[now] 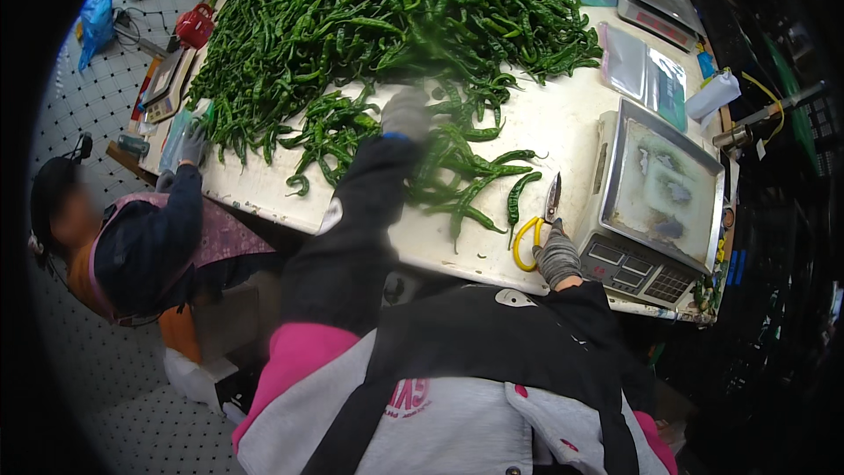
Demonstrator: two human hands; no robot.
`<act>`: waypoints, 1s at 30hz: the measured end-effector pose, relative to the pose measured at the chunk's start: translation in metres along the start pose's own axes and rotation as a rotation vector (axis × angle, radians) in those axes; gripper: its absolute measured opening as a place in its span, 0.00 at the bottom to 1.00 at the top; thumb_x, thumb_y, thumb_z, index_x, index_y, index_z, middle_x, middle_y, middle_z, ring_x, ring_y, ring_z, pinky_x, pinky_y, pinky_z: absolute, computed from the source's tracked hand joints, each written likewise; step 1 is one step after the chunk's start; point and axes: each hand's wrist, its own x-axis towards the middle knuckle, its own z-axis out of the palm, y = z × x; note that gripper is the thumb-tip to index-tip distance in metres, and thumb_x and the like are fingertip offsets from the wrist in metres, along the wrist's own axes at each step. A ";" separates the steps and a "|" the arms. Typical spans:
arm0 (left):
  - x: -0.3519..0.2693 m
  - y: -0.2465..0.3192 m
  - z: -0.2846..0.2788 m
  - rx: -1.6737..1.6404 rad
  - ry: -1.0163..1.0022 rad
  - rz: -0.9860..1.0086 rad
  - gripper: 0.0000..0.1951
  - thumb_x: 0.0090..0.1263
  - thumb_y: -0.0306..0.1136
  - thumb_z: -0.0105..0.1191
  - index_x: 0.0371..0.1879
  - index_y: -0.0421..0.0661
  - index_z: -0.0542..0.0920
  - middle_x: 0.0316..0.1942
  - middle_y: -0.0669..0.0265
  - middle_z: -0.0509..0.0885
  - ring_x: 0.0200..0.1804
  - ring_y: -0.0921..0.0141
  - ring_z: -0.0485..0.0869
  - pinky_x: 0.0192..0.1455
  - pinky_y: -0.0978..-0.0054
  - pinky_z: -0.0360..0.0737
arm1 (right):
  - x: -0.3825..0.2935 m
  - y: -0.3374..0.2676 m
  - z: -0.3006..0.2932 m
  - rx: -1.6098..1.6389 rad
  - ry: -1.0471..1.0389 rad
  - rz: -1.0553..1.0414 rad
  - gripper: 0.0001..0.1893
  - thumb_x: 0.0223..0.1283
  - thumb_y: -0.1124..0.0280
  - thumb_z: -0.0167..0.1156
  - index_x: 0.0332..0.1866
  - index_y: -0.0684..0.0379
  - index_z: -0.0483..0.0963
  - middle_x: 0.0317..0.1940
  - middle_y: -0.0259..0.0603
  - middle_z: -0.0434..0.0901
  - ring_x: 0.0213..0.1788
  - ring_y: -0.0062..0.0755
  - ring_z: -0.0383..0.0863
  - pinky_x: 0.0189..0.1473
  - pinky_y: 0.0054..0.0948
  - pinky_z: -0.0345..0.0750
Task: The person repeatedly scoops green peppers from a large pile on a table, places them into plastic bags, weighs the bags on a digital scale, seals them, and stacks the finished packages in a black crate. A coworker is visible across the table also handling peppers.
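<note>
My left hand (405, 113), in a grey glove and blurred, reaches over the white table among green chili peppers (455, 165). Its fingers are too smeared to show whether they grip any. My right hand (559, 256), in a striped grey glove, rests near the table's front edge, closed at the yellow handles of a pair of scissors (526, 243). The blades point away from me and are slightly parted. Just left of them lies a single curved chili pepper (521, 198). A large heap of chili peppers (395, 13) covers the far part of the table.
A digital scale (666, 191) stands right of my right hand. Behind it are clear plastic bags (643, 72), a white roll (713, 97) and another scale (659, 3). At left, a co-worker (145, 244) has a gloved hand on a plastic bag (177, 135), near a smaller scale (165, 86).
</note>
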 end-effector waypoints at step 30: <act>-0.360 -0.148 -0.010 0.007 -0.731 -1.120 0.12 0.63 0.39 0.47 0.34 0.45 0.80 0.34 0.56 0.82 0.37 0.58 0.81 0.41 0.62 0.77 | 0.159 -0.117 -0.119 0.363 -0.239 -0.772 0.23 0.54 0.59 0.58 0.53 0.61 0.72 0.44 0.52 0.78 0.46 0.44 0.78 0.51 0.33 0.73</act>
